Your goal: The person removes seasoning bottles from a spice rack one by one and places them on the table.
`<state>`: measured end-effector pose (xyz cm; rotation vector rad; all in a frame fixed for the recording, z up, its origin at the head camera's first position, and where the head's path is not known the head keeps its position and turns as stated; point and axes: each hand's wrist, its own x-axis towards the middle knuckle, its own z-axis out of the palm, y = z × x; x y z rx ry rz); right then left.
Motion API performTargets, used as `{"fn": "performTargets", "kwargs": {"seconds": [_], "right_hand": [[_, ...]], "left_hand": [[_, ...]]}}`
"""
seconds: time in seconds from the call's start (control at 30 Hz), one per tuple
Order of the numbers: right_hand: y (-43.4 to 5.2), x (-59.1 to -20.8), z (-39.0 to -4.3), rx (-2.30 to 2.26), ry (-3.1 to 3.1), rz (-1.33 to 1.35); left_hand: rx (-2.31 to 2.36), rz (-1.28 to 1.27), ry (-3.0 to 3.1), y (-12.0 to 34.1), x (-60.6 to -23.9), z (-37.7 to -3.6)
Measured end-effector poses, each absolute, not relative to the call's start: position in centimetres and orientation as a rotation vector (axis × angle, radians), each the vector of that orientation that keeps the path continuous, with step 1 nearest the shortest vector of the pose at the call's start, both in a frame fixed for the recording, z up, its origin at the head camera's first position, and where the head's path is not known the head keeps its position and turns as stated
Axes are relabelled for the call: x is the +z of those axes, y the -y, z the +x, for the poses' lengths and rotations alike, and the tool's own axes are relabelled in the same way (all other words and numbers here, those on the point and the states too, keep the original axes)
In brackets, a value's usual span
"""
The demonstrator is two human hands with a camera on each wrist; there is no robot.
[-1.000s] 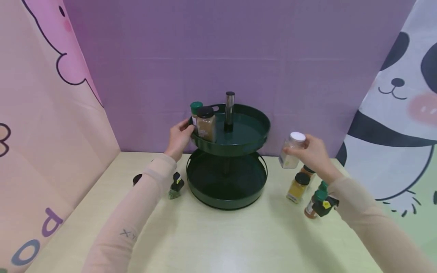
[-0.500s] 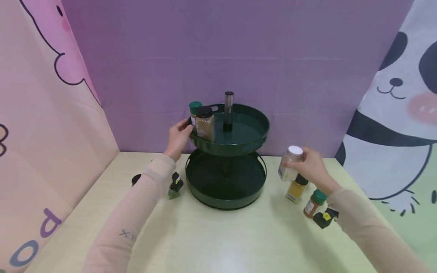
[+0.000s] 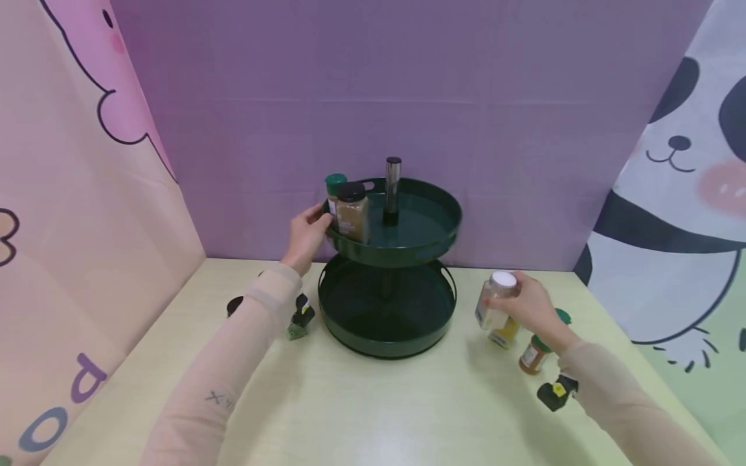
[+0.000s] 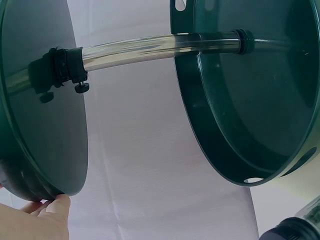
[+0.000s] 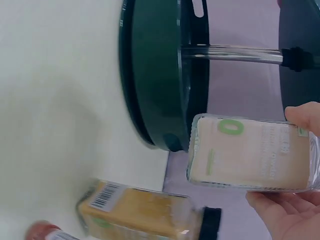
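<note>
On the pale worktop (image 3: 373,401), going from left to right: one dark round lid (image 3: 234,305) lies flat near the left sleeve; just beside that sleeve stands one small green-filled jar with a black cap (image 3: 300,320); then comes one dark green two-tier rack (image 3: 389,304), its two round trays joined by one metal post (image 3: 393,188); two jars stand on the left edge of the upper tray (image 3: 419,223), one green-capped jar (image 3: 335,189) behind and one black-capped brown jar (image 3: 352,210) in front; the lower tray holds no jars in view. The left hand (image 3: 305,234) is at the upper tray's left rim, thumb touching the wall beside the two jars; the left wrist view shows fingertips (image 4: 59,202) pressing the underside of that rim, fingers curved round the edge. To the right of the rack the right hand (image 3: 524,309) grips one clear jar with a white cap (image 3: 495,299), holding pale powder; its fingers wrap the jar's side, and the jar hangs low, just above the worktop and just beside the lower tray's right rim, tilted a little. Behind it one yellow-filled jar (image 3: 504,330) is partly hidden; further right stands one orange jar with a green cap (image 3: 533,353); one more green cap (image 3: 562,316) peeks from behind the wrist; one small black object with a yellow mark (image 3: 556,393) lies near the right sleeve. Open worktop lies in front of the rack, broad between the two arms; the gap between the rack and the right-hand cluster is narrow; cloth backdrops close the back and both sides.
</note>
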<state>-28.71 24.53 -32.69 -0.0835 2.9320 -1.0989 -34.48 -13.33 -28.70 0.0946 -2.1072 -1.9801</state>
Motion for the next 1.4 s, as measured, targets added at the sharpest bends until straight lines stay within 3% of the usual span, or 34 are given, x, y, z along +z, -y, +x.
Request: {"fn": "performTargets", "kwargs": {"seconds": [1.4], "right_hand": [[-24.7, -39.7, -27.1, -1.081, -2.976, -0.042]], "left_hand": [[-1.965, 0.125, 2.121, 13.9, -28.5, -34.6]]}}
